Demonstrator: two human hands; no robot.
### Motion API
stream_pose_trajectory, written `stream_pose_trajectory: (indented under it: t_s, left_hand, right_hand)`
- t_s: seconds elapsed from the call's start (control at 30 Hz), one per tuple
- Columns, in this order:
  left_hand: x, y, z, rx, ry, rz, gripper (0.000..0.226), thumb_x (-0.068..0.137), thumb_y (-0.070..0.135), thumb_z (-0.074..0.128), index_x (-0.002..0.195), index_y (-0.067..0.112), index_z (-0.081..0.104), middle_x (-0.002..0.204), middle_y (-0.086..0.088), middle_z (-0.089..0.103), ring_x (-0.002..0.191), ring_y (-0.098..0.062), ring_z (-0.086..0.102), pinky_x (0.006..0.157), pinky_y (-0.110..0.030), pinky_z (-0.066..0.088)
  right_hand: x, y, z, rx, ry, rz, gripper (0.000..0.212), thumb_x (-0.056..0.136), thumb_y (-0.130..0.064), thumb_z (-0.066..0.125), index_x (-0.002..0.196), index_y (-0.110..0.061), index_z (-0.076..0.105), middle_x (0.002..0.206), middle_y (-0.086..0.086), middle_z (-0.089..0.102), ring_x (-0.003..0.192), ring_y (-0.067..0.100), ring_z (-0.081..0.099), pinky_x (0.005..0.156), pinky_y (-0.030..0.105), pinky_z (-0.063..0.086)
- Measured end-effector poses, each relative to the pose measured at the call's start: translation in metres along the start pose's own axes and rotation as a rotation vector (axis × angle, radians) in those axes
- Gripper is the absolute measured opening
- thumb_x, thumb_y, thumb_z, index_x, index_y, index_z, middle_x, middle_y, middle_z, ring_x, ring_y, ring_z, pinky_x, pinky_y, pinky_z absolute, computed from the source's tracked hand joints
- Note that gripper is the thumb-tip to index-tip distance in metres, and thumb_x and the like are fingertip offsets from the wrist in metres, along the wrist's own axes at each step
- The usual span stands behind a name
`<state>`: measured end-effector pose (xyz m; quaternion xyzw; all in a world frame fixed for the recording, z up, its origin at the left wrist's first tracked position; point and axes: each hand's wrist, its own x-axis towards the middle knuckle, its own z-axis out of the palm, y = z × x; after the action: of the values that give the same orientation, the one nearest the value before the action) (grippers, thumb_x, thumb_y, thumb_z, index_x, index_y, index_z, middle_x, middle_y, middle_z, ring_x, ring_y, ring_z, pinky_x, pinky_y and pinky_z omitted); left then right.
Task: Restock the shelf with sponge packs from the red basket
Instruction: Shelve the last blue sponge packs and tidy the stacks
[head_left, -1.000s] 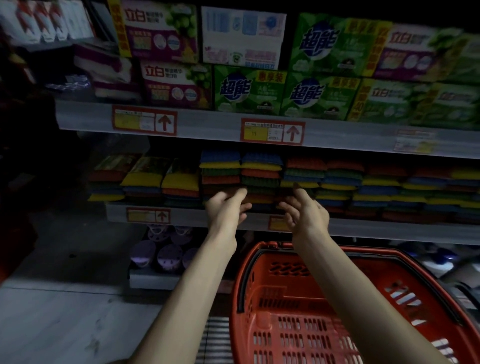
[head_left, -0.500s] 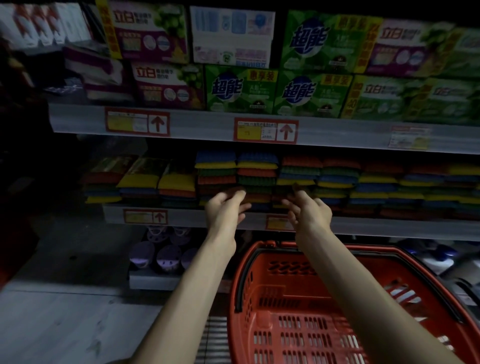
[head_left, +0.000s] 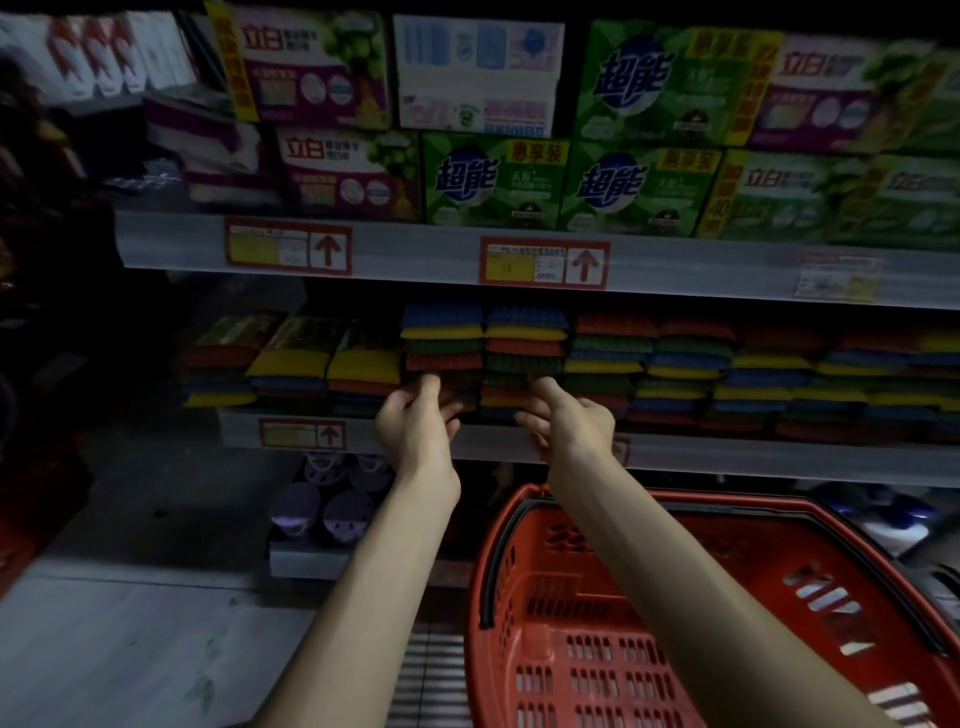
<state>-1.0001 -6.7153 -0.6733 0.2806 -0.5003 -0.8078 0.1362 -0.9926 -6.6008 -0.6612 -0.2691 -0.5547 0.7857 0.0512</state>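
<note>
Shelf (head_left: 727, 460) spans scene. Red basket (head_left: 779, 525) near right, below it. Boxes (head_left: 493, 187) above read 超能, 立白. Sponge packs (head_left: 608, 358) on shelf, stacked flat, ends facing near, long axis running far. Left hand (head_left: 415, 431) and right hand (head_left: 569, 423) at stack fronts, fingers loosely curled, gripping nothing. Tags (head_left: 543, 262) show red up-arrows.

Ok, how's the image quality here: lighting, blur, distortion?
Head view: dim overall, far left nearly black; soap boxes at upper right smeared by motion blur; wide-angle lens slightly bends the upper shelf edge; left hand, right hand and red basket are readable.
</note>
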Motion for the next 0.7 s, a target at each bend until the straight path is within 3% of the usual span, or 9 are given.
stream_pose_trajectory:
  t_s: [0.13,0.23,0.3,0.4,0.6,0.7]
  left_hand:
    - [0.003,0.002,0.002,-0.021,0.004,-0.007,0.009,0.100,0.020,0.065,0.098,0.012,0.067,0.095,0.000,0.072,0.087,-0.020,0.075,0.068,-0.030,0.060]
    - [0.005,0.002,0.003,0.000,0.008,0.024,0.013,0.101,0.015,0.062,0.088,0.016,0.064,0.092,-0.002,0.072,0.087,-0.021,0.075,0.065,-0.028,0.059]
    - [0.006,0.002,0.003,0.008,0.015,0.031,0.011,0.101,0.013,0.060,0.092,0.011,0.065,0.095,-0.005,0.071,0.086,-0.022,0.074,0.063,-0.027,0.059]
    - [0.008,0.000,0.003,0.032,0.022,0.049,0.009,0.101,0.012,0.058,0.101,0.004,0.063,0.102,-0.012,0.070,0.090,-0.026,0.073,0.060,-0.025,0.059]
    - [0.005,0.009,0.006,-0.012,0.018,0.010,0.018,0.100,0.013,0.059,0.082,0.013,0.057,0.087,-0.007,0.062,0.087,-0.027,0.067,0.061,-0.030,0.060]
    - [0.006,0.012,0.007,-0.041,0.010,-0.026,0.017,0.101,0.017,0.058,0.085,0.013,0.056,0.097,-0.011,0.062,0.092,-0.030,0.067,0.056,-0.027,0.058]
  right_hand:
    - [0.000,-0.001,0.005,-0.015,0.012,-0.009,0.067,0.090,-0.021,0.075,0.145,0.003,0.046,0.081,0.007,0.079,0.058,0.013,0.074,0.056,0.026,0.051]
    - [0.002,-0.003,0.007,-0.032,0.018,-0.008,0.062,0.093,-0.018,0.072,0.145,0.004,0.046,0.067,0.000,0.076,0.059,0.013,0.074,0.055,0.024,0.053]
    - [0.003,-0.003,0.008,-0.036,0.017,-0.006,0.061,0.095,-0.017,0.071,0.146,0.003,0.045,0.063,-0.002,0.075,0.058,0.012,0.074,0.054,0.023,0.053]
    - [0.005,-0.002,0.010,-0.055,0.025,-0.006,0.059,0.095,-0.017,0.071,0.145,0.003,0.047,0.071,0.002,0.076,0.058,0.012,0.074,0.054,0.023,0.052]
    - [0.007,-0.002,0.011,-0.085,0.039,-0.022,0.056,0.095,-0.018,0.070,0.143,0.002,0.049,0.076,0.004,0.075,0.052,0.009,0.068,0.051,0.023,0.049]
    - [0.006,-0.003,0.012,-0.103,0.036,-0.033,0.058,0.097,-0.018,0.068,0.146,0.001,0.045,0.082,0.007,0.075,0.056,0.012,0.069,0.049,0.023,0.047]
